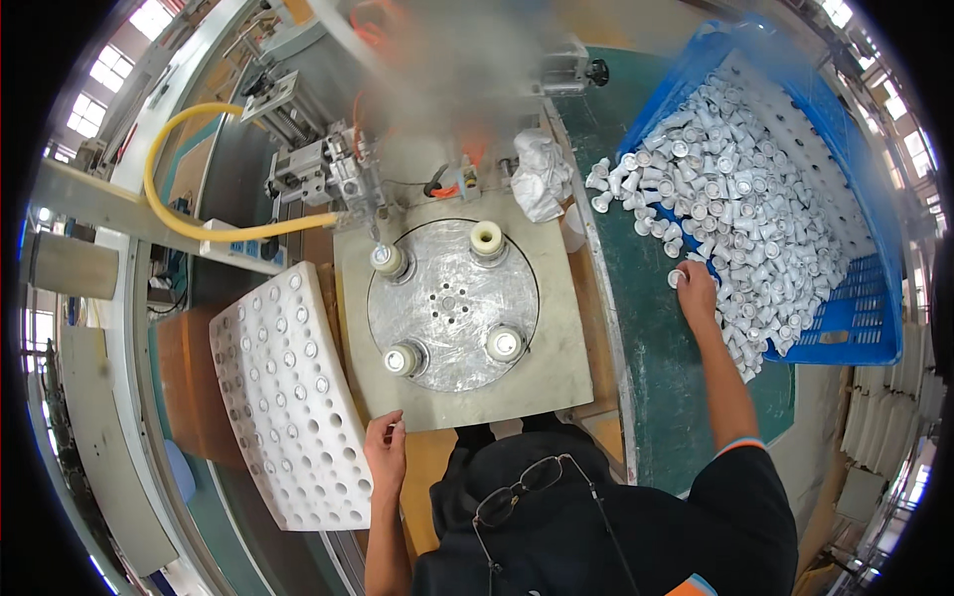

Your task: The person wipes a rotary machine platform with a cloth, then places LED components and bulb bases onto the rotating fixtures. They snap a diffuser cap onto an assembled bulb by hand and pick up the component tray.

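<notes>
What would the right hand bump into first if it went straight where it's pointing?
The right hand would probably meet the pile of small white flared pieces spilling from the blue plastic crate. Its height is hard to judge, so it might pass above them.

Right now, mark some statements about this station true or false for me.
1. The right hand holds a small white part. True.
2. The round metal plate is to the right of the blue crate. False: it is to the crate's left.
3. Loose white parts spill from the crate onto the green table. True.
4. Every hole in the white tray is filled. False: many near the person are bare.
5. The left hand grips the yellow hose. False: no object shows in its fingers.
</notes>
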Demonstrator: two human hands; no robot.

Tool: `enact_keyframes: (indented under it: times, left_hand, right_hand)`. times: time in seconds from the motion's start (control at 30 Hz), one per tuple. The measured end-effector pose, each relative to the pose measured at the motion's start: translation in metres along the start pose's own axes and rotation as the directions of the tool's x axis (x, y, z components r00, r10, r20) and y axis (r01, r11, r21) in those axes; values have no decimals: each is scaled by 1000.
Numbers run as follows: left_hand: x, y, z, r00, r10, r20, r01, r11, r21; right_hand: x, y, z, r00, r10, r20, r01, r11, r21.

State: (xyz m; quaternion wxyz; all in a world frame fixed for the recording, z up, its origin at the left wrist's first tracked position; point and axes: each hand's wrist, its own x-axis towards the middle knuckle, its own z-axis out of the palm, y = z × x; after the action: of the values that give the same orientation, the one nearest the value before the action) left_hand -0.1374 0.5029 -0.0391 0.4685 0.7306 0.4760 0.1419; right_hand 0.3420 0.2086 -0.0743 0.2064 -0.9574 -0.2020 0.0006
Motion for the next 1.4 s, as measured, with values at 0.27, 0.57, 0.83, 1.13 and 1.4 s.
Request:
enact_keyframes:
  times: [0.27,0.57,0.83,1.13,1.4]
  left_hand:
    - [41,42,74,943,255,213,-261,965,-1]
    - [79,58,131,822,400,406,-506,840,198]
    - [37,38,53,913,391,120,-404,907,120]
    - [-45,-166,-165,712,32,-702,208,945,253]
    - [-31,-176,-154,849,41,-527,212,887,411]
  right_hand:
    - [-104,-144,40,945,23,325,-255,675,692]
    - [-137,-161,41,846,73,528,-503,437,746]
    - [-145,-155,48,747,-72,660,-578,419,700]
    - [-120,-186,74,890,-88,448,-332,549,767]
    - [-129,-219,95,901,-328,285,177,875,450]
